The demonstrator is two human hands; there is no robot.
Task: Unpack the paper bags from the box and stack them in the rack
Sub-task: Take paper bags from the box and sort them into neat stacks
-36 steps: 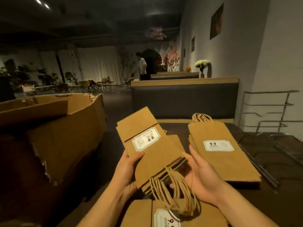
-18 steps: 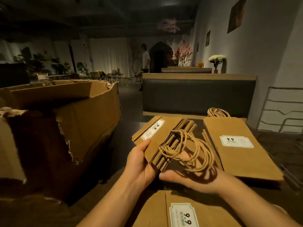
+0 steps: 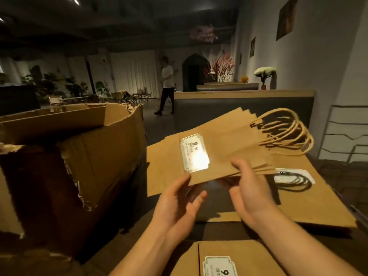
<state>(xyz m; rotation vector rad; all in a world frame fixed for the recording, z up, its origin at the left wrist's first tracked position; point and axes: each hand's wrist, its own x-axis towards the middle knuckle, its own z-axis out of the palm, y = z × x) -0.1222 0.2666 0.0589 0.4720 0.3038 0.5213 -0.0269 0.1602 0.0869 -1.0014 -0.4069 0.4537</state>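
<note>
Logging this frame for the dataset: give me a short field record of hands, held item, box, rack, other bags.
left hand: pinches the near left corner of the held bundle
right hand: grips the bundle's near edge, thumb on top
held bundle: several flat paper bags, fanned, label up, twine handles pointing away to the right
box: torn cardboard, open, at left; contents not visible
rack: wire frame at far right; no bags seen in it
other bags: one stack lying flat under the bundle, another at bottom edge
</note>
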